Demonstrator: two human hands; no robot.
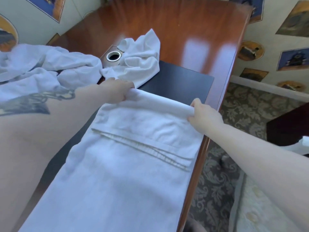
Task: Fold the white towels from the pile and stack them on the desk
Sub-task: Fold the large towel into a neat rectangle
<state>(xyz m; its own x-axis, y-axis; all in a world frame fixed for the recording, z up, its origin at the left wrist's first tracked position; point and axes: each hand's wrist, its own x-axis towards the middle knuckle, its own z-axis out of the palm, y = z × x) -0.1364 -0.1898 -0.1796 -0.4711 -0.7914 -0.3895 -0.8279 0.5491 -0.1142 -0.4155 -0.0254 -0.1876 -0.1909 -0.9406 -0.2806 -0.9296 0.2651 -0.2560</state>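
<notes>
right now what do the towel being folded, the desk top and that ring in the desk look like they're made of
Towel: looks like soft white cotton terry, matte and slightly nubby, with a woven band near its hem. Desk: reddish wood or wood veneer, glossy; it mirrors window light. Ring: likely polished metal, silvery and shiny, around a dark hole.

The towel [127,164] lies on the desk [184,30], its far fold between the left hand [117,91] and right hand [203,113]. Beyond the left hand sits the pile [41,67]; a crumpled towel [142,57] lies just behind it.
</notes>
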